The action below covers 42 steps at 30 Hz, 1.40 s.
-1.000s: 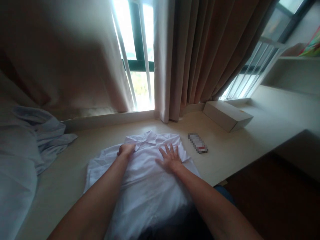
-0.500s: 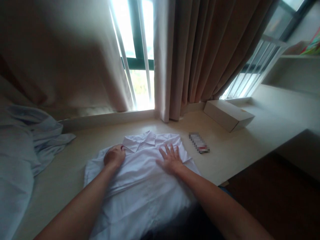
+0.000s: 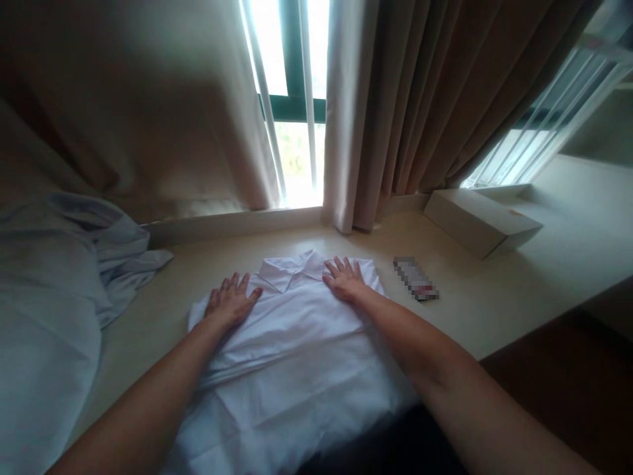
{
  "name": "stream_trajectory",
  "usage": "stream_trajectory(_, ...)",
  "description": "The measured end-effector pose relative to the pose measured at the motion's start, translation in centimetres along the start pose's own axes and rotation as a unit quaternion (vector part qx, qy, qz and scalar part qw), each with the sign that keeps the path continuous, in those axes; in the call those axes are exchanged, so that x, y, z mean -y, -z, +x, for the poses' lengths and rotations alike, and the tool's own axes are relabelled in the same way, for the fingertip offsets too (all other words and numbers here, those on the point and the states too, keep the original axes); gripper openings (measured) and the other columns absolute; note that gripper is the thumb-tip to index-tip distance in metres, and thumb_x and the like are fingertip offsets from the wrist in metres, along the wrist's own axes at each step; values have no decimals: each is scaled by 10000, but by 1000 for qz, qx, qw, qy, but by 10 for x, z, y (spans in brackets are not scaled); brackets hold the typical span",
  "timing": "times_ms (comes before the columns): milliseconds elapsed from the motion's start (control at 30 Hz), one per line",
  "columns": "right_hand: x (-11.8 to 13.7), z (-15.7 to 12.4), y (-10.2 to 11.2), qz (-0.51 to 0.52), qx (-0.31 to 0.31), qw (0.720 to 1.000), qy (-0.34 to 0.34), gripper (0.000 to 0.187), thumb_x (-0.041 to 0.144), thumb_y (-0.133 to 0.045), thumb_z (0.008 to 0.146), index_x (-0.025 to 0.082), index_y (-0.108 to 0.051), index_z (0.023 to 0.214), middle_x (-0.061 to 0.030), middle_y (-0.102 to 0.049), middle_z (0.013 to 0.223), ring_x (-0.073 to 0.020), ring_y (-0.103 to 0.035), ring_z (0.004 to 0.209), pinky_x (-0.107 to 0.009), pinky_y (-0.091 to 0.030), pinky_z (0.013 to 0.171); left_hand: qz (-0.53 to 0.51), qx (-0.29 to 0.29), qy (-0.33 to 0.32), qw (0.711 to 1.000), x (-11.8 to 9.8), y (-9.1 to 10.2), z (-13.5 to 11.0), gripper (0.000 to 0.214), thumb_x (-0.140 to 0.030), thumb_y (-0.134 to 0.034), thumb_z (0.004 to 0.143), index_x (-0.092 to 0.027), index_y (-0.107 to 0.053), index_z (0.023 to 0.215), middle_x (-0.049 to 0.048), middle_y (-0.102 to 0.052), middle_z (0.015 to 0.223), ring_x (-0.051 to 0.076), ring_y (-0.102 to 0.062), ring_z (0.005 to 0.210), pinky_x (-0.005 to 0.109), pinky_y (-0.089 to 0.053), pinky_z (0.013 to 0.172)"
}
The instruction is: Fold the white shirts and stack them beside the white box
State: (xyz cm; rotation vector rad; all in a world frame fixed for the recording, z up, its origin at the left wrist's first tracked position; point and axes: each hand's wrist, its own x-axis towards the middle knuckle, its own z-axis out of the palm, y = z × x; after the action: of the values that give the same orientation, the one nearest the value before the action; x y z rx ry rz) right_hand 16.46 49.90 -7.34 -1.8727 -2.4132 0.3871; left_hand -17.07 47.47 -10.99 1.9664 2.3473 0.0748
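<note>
A white collared shirt (image 3: 291, 316) lies folded on the pale tabletop (image 3: 346, 241), its collar toward the window. More white cloth (image 3: 297, 389) spreads below it, nearer my body; whether it belongs to the same shirt I cannot tell. My left hand (image 3: 232, 300) rests flat with spread fingers on the left shoulder of the shirt. Just right of the collar, my right hand (image 3: 345, 278) presses down on the fabric, fingers also stretched out. Neither hand grips anything. Wrinkles run across the front of the shirt.
Crumpled white cloth (image 3: 54, 284) is heaped at the left. Right of the shirt lies a small blurred flat item (image 3: 415, 278), and behind it a long pale box (image 3: 482, 221). Brown curtains (image 3: 420, 99) hang along the window behind. The table's edge (image 3: 544, 323) runs at the right.
My left hand has opened from a curled shape and now lies flat. My right hand has slid up toward the collar. The view has shifted slightly, moving everything rightward.
</note>
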Motion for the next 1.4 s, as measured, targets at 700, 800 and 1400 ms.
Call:
stream_trajectory(700, -4, -79, 0, -50, -47, 997, 26, 818, 803, -184, 835, 345, -191, 1512, -10, -39, 1600, -350, 105, 1434, -563, 130, 1085, 36, -43, -38, 998, -12, 23, -80, 827, -782, -261, 784, -330, -285, 1476, 99, -165, 1588, 419, -54, 1435, 696, -2, 1059)
stream_trajectory(800, -16, -99, -7, -57, -22, 998, 15, 826, 807, -172, 832, 343, -179, 1515, -8, -25, 1601, -340, 105, 1437, -550, 136, 1089, 36, -48, -6, 998, 5, 27, -92, 858, -780, -246, 790, -284, -261, 1490, 120, -170, 1584, 400, -100, 1434, 635, -48, 1095)
stream_trajectory(1400, -16, -136, -2, -30, -138, 990, 4, 663, 610, -303, 945, 225, -305, 1484, -95, -221, 1563, -300, -77, 1439, -522, 5, 1126, 5, -73, 0, 997, 14, 25, -149, 775, -669, -277, 852, -220, -285, 1484, 149, -206, 1569, 351, -119, 1442, 586, -86, 1110)
